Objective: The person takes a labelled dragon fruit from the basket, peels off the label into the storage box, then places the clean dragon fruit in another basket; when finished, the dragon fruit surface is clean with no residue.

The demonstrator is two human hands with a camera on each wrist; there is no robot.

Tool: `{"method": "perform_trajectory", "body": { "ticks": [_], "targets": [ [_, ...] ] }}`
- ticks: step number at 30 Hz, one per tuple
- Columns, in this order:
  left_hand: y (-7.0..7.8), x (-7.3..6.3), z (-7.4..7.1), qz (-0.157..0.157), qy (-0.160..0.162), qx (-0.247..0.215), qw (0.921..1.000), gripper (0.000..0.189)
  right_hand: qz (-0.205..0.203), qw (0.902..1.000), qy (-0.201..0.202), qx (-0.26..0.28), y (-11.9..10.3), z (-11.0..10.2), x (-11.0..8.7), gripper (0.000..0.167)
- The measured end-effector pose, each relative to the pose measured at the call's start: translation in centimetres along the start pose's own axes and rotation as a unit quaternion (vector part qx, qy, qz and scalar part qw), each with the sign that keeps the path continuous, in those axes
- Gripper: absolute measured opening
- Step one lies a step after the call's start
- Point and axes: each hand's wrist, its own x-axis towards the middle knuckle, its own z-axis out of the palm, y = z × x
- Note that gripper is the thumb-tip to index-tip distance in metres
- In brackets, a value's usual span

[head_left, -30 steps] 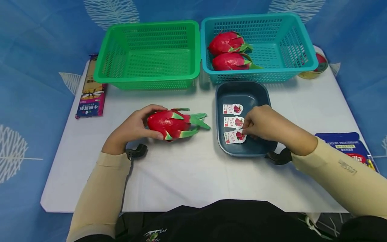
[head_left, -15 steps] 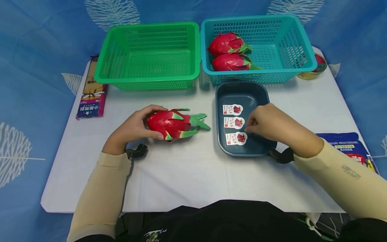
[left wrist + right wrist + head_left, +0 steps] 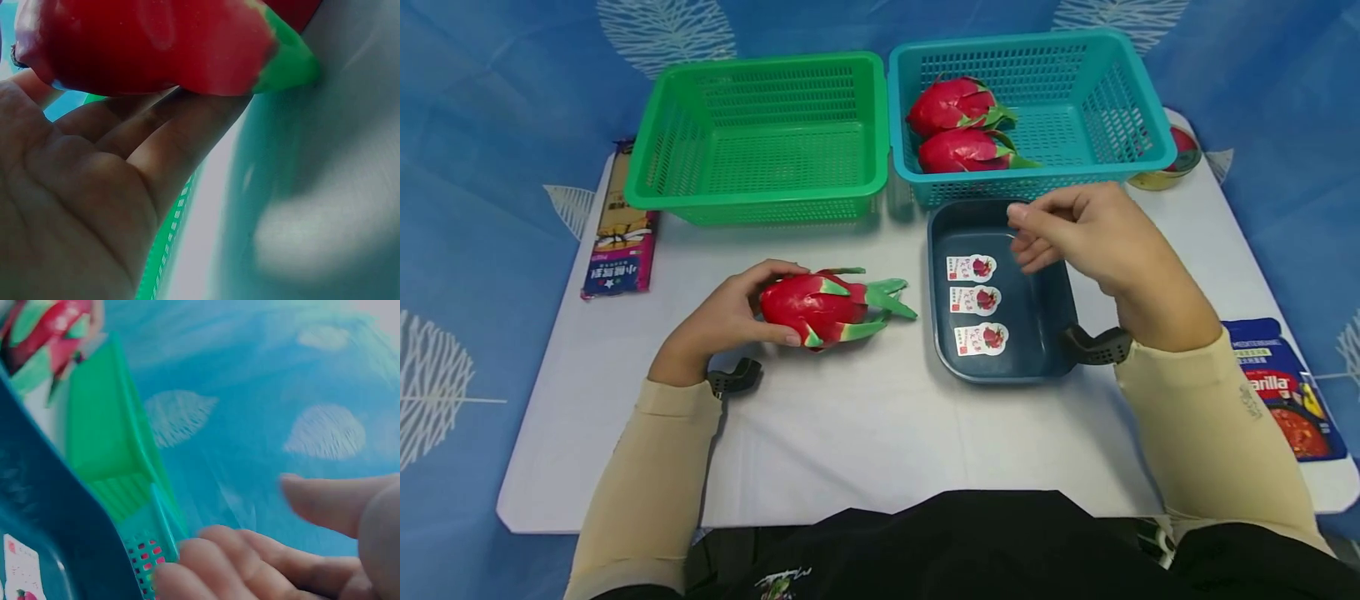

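My left hand (image 3: 722, 312) grips a red dragon fruit (image 3: 812, 308) with green-tipped scales, thumb on the near side and fingers round the far side. The left wrist view shows the fruit's red skin (image 3: 150, 44) against the fingers. Over the upper right of a dark blue tray (image 3: 1033, 354), my right hand (image 3: 1093, 233) is raised with nothing between thumb and fingers. In the right wrist view its thumb stands well apart from the loosely bent fingers (image 3: 219, 562). Three white labels with dragon fruit pictures lie in the tray: an upper (image 3: 972, 268), a middle (image 3: 975, 300) and a lower one (image 3: 981, 339).
A green basket (image 3: 756, 202) stands at the back left. Beside it, a light blue basket (image 3: 1052, 177) holds two dragon fruits (image 3: 958, 150). A packet (image 3: 617, 258) lies far left, a blue pouch (image 3: 1285, 383) at the right, and a round tin (image 3: 1165, 177) behind the tray.
The right hand has let go of the lower label, which now lies in the tray, and has moved up and away from it. The left hand keeps its hold on the dragon fruit.
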Motion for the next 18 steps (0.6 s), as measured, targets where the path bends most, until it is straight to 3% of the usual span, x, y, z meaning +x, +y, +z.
{"method": "perform_trajectory", "body": {
  "ticks": [2, 4, 5, 10, 12, 16, 18],
  "targets": [
    [-0.1, 0.0, 0.0, 0.0, 0.001, -0.001, 1.0, 0.078, -0.001, 0.9953, 0.043, 0.087, 0.3, -0.2, 0.8, 0.051],
    [-0.1, 0.0, 0.1, -0.002, 0.001, 0.0, 1.0, 0.078, -0.007, 0.9769, 0.083, 0.197, 0.8, -0.4, 1.4, 0.05],
    [-0.1, 0.0, 0.1, -0.002, 0.0, 0.0, 1.0, 0.078, -0.01, 0.9626, 0.098, 0.252, 1.1, -0.6, 1.7, 0.05],
    [-0.1, 0.0, 0.1, -0.003, -0.002, 0.003, 1.0, 0.077, -0.007, 0.8775, 0.144, 0.458, 2.7, -2.0, 2.3, 0.043],
    [0.0, -0.1, 0.1, -0.001, -0.001, 0.005, 1.0, 0.078, 0.006, 0.8428, 0.162, 0.513, 3.3, -2.6, 2.6, 0.038],
    [-0.1, -0.1, 0.0, -0.004, 0.002, 0.011, 0.9999, 0.078, 0.057, 0.7598, 0.21, 0.613, 4.9, -3.4, 3.8, 0.028],
    [0.0, 0.0, 0.0, -0.006, 0.002, 0.013, 0.9999, 0.078, 0.09, 0.724, 0.231, 0.644, 5.7, -3.7, 4.4, 0.026]
  ]
}}
